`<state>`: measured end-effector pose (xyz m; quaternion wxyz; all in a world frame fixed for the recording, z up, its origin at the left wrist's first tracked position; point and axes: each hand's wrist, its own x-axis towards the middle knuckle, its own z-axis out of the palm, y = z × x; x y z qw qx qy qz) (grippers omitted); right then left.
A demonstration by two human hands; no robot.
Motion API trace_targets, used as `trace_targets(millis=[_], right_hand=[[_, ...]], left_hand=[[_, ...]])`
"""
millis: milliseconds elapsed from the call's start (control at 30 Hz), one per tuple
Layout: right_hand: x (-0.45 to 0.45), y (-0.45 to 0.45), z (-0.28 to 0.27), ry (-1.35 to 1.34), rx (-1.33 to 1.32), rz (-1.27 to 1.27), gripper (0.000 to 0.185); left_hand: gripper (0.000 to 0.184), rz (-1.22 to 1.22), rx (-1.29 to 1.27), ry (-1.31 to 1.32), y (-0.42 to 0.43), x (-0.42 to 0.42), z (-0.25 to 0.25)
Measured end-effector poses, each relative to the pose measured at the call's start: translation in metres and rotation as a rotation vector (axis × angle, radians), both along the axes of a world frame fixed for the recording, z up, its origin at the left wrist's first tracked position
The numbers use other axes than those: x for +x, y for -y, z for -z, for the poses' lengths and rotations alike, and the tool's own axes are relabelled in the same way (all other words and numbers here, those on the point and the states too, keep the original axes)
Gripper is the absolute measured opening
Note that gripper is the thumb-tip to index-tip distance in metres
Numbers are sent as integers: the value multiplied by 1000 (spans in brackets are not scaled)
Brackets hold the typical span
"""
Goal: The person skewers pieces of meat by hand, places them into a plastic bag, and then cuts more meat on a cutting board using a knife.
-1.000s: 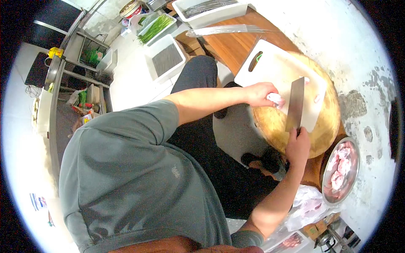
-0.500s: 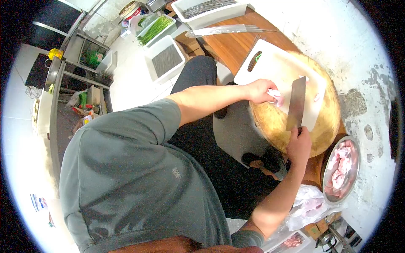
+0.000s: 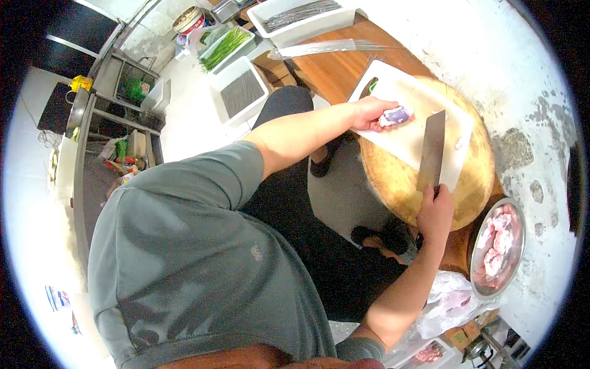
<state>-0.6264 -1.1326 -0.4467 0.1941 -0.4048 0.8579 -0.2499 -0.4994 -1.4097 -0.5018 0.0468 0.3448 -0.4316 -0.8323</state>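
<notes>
My left hand (image 3: 371, 114) is closed round a piece of raw meat (image 3: 396, 116), pinkish-purple with white fat, over the upper left part of a white cutting board (image 3: 410, 92). The board lies on a round wooden chopping block (image 3: 393, 184). In my right hand (image 3: 435, 212) is a cleaver (image 3: 432, 150), gripped by its handle, its broad blade pointing away from me above the board. A small scrap of meat (image 3: 458, 142) lies on the board to the right of the blade.
A steel bowl (image 3: 477, 278) of raw meat stands right of the block, by the wall. Skewers fill a white bin (image 3: 270, 93) and another white tub (image 3: 340, 29); green stalks (image 3: 228, 49) lie in a tray. At lower right are a plastic bag (image 3: 452, 301) and a meat tray (image 3: 452, 357).
My left hand has turned over and shifted slightly up and left, bringing more of the meat into view. The right hand and cleaver have stayed nearly still.
</notes>
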Motion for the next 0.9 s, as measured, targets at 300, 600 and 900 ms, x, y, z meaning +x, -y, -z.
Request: trace_targets(millis=[300, 600, 900], right_hand=[[-1, 0, 1, 27, 3, 0, 38], [-8, 1, 32, 454, -80, 63, 25], [38, -13, 49, 1207, -345, 455, 18]], left_hand=[[44, 144, -1653, 140, 10, -7, 25], [38, 353, -1548, -12, 19, -3, 29], [42, 231, -1661, -11, 2, 16, 42]])
